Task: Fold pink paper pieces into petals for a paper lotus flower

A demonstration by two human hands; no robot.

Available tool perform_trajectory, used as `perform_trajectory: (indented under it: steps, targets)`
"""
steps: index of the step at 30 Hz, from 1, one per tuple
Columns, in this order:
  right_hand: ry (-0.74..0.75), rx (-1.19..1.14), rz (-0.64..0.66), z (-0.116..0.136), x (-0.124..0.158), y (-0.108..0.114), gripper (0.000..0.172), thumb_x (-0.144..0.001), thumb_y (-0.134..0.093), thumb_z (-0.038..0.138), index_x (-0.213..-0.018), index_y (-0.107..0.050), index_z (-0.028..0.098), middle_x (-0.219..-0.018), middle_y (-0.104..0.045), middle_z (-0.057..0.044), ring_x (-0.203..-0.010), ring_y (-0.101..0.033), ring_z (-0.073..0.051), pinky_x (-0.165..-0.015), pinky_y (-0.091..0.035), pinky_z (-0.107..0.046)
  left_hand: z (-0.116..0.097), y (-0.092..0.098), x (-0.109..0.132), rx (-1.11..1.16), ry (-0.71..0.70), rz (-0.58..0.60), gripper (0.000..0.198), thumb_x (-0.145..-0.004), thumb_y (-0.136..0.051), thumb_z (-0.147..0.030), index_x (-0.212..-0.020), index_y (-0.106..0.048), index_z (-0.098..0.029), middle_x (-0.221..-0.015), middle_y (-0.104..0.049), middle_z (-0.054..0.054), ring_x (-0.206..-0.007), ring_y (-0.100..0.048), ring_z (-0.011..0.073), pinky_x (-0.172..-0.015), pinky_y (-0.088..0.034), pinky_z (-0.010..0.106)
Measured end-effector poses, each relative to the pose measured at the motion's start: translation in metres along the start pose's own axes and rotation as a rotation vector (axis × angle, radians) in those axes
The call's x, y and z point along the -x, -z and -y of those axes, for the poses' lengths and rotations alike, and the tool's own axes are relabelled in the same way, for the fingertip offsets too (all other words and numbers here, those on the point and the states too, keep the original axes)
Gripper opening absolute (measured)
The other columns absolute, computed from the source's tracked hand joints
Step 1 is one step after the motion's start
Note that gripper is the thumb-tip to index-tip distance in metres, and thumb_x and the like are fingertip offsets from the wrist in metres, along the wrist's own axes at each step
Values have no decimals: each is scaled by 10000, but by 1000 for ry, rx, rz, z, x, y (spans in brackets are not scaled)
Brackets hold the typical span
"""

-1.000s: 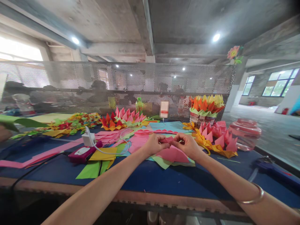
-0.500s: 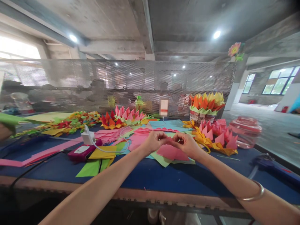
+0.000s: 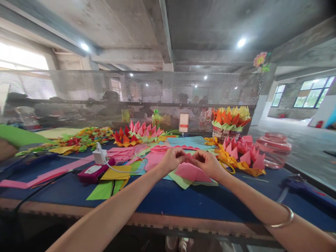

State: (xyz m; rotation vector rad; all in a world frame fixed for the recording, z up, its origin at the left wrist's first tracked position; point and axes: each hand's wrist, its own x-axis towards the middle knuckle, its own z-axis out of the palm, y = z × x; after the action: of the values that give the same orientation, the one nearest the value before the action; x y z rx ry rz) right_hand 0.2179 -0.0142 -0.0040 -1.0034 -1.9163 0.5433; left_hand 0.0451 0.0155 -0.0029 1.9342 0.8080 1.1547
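Observation:
Between my two hands is a small piece of pink paper (image 3: 188, 157), mostly covered by fingers. My left hand (image 3: 173, 159) pinches its left side, and my right hand (image 3: 206, 161) pinches the right side. Directly below them, larger pink sheets (image 3: 193, 172) lie over pale green paper (image 3: 181, 182) on the blue tabletop (image 3: 183, 203). To the right of my right hand sits a folded paper flower (image 3: 245, 157) with pink petals and an orange-yellow base. Left of my left hand are yellow paper pieces (image 3: 115, 172) and green ones (image 3: 101, 190).
A purple power strip (image 3: 91, 173) with a white charger (image 3: 99, 155) and cables stands at left. At right are a clear jar (image 3: 273, 150) and a blue glue gun (image 3: 296, 183). A perforated metal screen (image 3: 162, 94) runs behind. Another person's hand (image 3: 6, 149) shows at far left.
The view has tilted slightly, so the scene sits a little lower. My hands stay pinched on the pink paper with hardly any movement. Green paper by the other person's hand, far left, has shifted.

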Motion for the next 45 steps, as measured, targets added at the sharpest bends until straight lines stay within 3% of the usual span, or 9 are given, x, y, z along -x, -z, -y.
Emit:
perform_trajectory:
  steps: [6,11,18,29,39,45]
  targets:
    - [-4,38,15,-2,0,1,383,-771,-533,533,-705,-561,156,-569,-468,25,-507,-367,-84,-442,-283,-212,-1,5,-1,3,26,-26,328,-606,-712,-420,-615,-602,-111,-558,-578,2,-511,-459,72,-494,-341,190]
    - [5,35,19,0,0,2,362,-783,-529,514,-714,-571,161,-588,-516,14,-513,-409,-92,-457,-313,-216,-6,6,0,5,54,-30,322,-621,-701,-413,-634,-622,-101,-560,-571,5,-498,-429,64,-484,-320,192]
    - [17,90,-27,-4,-1,2,373,-770,-536,526,-699,-580,163,-563,-502,20,-496,-402,-94,-445,-307,-217,3,8,0,7,25,39,371,-701,-616,-465,-778,-658,-104,-672,-602,29,-576,-472,83,-544,-369,201]
    - [30,131,31,0,1,2,353,-814,-497,495,-722,-608,173,-623,-562,3,-540,-440,-108,-490,-329,-229,3,8,0,-31,64,-2,350,-677,-641,-448,-668,-622,-99,-583,-564,14,-511,-441,76,-497,-332,201]
    - [43,116,65,-6,-1,2,317,-812,-510,466,-779,-609,166,-665,-596,-2,-565,-483,-112,-520,-373,-223,3,4,2,-47,49,102,312,-729,-601,-413,-706,-612,-102,-628,-583,22,-561,-487,82,-538,-371,195]
    - [47,114,41,-8,-1,1,305,-826,-501,435,-851,-613,153,-737,-631,-28,-601,-519,-125,-541,-399,-229,6,0,1,-2,80,125,314,-646,-677,-399,-641,-579,-100,-571,-557,2,-523,-478,72,-505,-355,178]
